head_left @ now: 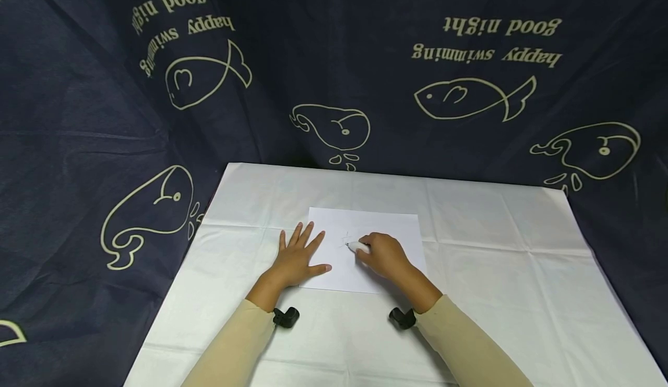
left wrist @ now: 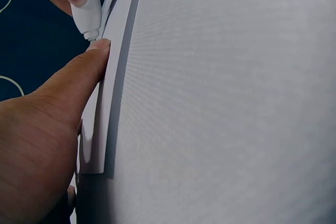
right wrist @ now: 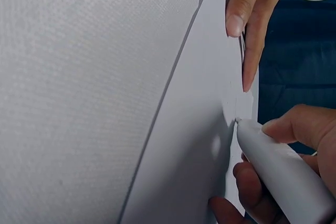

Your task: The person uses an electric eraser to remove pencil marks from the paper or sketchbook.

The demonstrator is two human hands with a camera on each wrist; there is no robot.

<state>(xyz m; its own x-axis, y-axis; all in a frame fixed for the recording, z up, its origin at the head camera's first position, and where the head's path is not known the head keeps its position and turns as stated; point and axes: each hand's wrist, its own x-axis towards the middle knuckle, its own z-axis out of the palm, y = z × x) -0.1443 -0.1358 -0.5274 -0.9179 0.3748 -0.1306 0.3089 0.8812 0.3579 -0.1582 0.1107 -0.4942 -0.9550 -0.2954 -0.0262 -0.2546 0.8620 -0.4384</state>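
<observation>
Toward the far edge of the table covered in white cloth, well inside its left and right edges, lies a sheet of white paper. The person's left hand rests across the sheet's left edge, fingers spread and grasping nothing, its thumb on the paper not far from the near left corner. The right hand reaches over the right half of the sheet and pinches a thick white pen between thumb and fingers. The pen's narrow tip points to the left and appears to touch the paper near the middle, beside a few thin, faint marks whose shape is too slight to read.

The step in hand seems to be drawing or writing, at an early stage judging by so few lines. Another stroke would call for a light, steady pull of the tip, with the left hand's pressure keeping the sheet from sliding.
</observation>
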